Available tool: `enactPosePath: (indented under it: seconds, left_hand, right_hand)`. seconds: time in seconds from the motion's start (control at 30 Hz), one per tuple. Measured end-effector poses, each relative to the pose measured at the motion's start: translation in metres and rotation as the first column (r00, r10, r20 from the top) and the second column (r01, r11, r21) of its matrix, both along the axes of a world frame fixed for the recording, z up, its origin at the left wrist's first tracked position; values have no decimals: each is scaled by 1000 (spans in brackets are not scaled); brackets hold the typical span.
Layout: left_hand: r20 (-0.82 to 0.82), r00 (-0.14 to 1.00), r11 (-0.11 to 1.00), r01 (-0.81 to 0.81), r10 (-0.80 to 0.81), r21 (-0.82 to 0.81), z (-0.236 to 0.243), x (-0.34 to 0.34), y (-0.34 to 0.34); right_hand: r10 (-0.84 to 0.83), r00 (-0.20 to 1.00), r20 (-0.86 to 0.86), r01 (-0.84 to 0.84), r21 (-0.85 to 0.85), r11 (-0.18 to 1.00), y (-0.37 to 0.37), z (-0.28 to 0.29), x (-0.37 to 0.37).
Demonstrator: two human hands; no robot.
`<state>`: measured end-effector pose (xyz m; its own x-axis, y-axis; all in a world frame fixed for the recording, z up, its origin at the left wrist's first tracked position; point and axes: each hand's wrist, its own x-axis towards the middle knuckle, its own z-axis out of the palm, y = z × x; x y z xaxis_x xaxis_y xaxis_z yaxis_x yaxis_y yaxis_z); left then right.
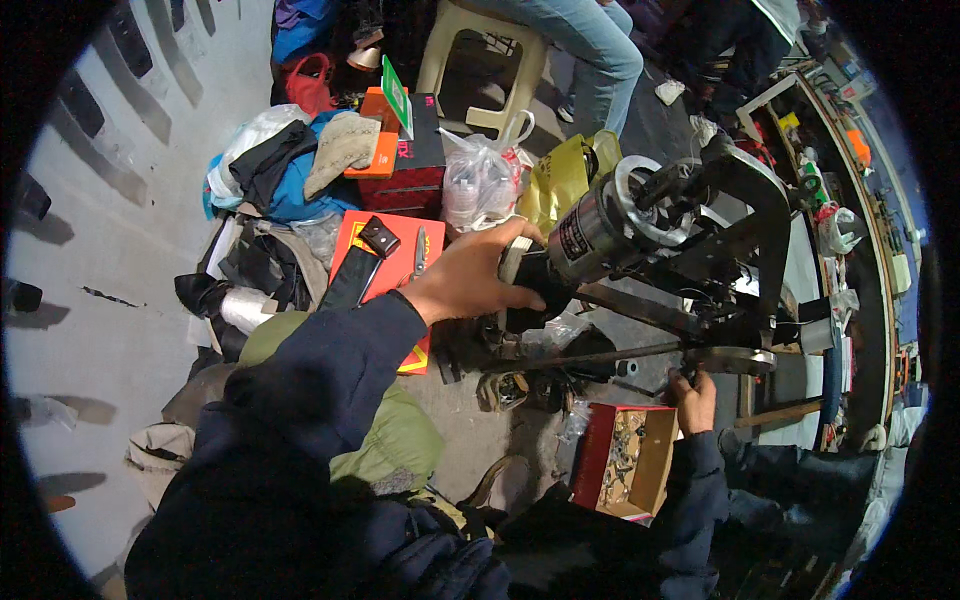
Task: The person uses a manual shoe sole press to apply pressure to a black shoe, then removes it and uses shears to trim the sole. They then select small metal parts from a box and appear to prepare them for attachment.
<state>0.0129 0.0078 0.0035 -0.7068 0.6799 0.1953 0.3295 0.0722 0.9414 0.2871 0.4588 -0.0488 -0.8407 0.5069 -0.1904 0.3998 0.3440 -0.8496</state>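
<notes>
My left hand is wrapped around a black shoe-like piece with a pale, thick edge, held against the end of a silver cylinder. This cylinder belongs to a dark metal machine, which looks like a hand-cranked shoe-repair sewing machine. Lower right, my right hand is closed at the rim of the machine's metal wheel, its fingers seemingly around a small handle that they mostly hide. Just below it stands a red cardboard box with many small metal parts inside.
Left of my arm lie a red-orange box with scissors and a black case, then piled cloth. Behind are plastic bags, a yellow bag and a cream stool beside a seated person. A shelf of goods runs along the right.
</notes>
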Motion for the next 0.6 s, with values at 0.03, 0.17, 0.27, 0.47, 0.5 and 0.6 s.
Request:
enactPosePath:
  seconds: [0.03, 0.17, 0.27, 0.47, 0.5, 0.6]
  left_hand:
    - [10, 1000, 1000, -27, 27, -13, -1, 3, 0]
    - [-100, 989, 994, -112, 110, -9, 2, 12, 1]
    - [-200, 971, 990, -121, 133, 74, 4, 17, 1]
    - [-183, 971, 988, -146, 152, 48, 1, 19, 0]
    - [-70, 992, 993, -103, 107, 60, 1, 17, -1]
    - [245, 966, 985, 41, -82, 168, -2, 7, -7]
  right_hand:
    - [-69, 997, -28, 74, 328, 942, -9, 17, -4]
    - [-317, 919, -236, 382, 330, 863, -2, 93, -6]
    - [-342, 921, -188, 383, 262, 886, 35, 114, 6]
    - [-280, 924, -262, 378, 502, 778, 115, 29, 22]
    - [-265, 946, -186, 324, 502, 802, 116, 10, 22]
    - [-229, 960, 162, 192, 215, 958, 92, -26, 25]
